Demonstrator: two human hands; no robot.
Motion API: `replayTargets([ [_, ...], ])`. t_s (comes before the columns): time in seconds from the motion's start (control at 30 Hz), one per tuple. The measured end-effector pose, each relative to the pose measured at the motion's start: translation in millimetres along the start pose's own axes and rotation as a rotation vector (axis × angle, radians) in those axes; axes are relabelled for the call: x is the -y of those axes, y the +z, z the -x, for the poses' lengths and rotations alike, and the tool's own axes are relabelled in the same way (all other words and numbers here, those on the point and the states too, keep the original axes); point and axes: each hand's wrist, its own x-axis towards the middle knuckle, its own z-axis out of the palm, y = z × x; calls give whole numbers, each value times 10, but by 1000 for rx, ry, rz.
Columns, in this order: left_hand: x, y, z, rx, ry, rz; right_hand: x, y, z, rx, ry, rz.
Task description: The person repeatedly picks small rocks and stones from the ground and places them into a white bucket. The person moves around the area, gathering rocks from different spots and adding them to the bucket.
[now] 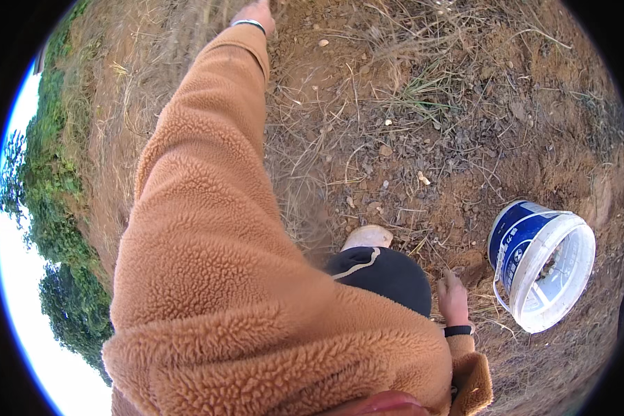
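Observation:
My left hand (257, 14) reaches out to the top edge of the view, where its fingers are cut off and blurred. Dry stalks lie around it, and what it holds cannot be made out. Low at the right, my right hand (452, 299) hangs close to the soil with fingers pointing down and slightly apart, nothing visible in them. Beside it a white plastic bucket (554, 307) with a blue printed label leans toward me, a few small pale brown things (548, 268) inside. Pale pods, apparently peanuts (423, 178), are scattered on the ground, another pod (323, 42) farther off.
Brown soil (338, 26) is littered with dry grass and stalks. A green grass tuft (429, 96) grows ahead. My dark-trousered knee (390, 275) and a pale shoe tip (368, 236) are between my arms. Green bushes (57, 208) line the left edge.

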Motion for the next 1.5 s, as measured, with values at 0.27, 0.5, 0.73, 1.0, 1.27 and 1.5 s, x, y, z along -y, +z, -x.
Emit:
replayTargets([
  [0.27, -136, 447, 117, -280, 420, -87, 155, -173, -261, -49, 18, -60],
  [0.5, -660, 806, 357, -15, 555, 122, 152, -143, -323, 18, 44, -28],
  [0.73, -931, 1224, 252, 169, 143, -35, 183, -114, -376, 0, 16, -16],
  [1.0, -1067, 1212, 325, 201, 210, -147, 60, 6, -334, 37, 32, -16],
  [1.27, -1703, 1004, 1356, 181, 349, -59, -3, 81, -216, -52, 37, -181],
  [1.5, -2569, 972, 2439, 223, 795, 843, -40, 174, -28, -72, 22, -218],
])
